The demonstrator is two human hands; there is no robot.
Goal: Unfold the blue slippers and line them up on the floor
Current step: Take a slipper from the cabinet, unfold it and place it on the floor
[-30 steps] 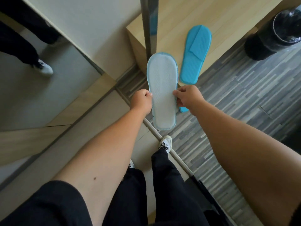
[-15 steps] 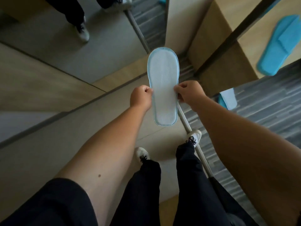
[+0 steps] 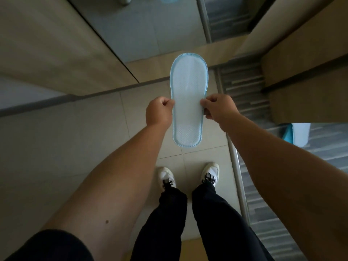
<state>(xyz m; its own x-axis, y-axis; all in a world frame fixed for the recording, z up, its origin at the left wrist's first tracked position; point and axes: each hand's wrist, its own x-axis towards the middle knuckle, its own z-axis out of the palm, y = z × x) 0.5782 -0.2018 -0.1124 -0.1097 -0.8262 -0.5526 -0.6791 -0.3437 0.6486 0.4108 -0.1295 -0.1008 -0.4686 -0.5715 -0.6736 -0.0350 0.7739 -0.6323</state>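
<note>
Tiled floor [image 3: 94, 147] beneath the person's white shoes [image 3: 167, 177]. Blue slipper [image 3: 188, 102], held above the floor with pale sole up, long axis running away from the person, toe end farthest. Left hand [image 3: 159, 112] and right hand [image 3: 219, 108] pinch its opposite side edges at mid-length.

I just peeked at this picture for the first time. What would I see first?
First you would spot the slipper, held up in the middle with its pale sole facing the camera and a blue stitched edge. The left hand and the right hand pinch its two sides. Below it, two white sneakers stand on the tiled floor.
</note>
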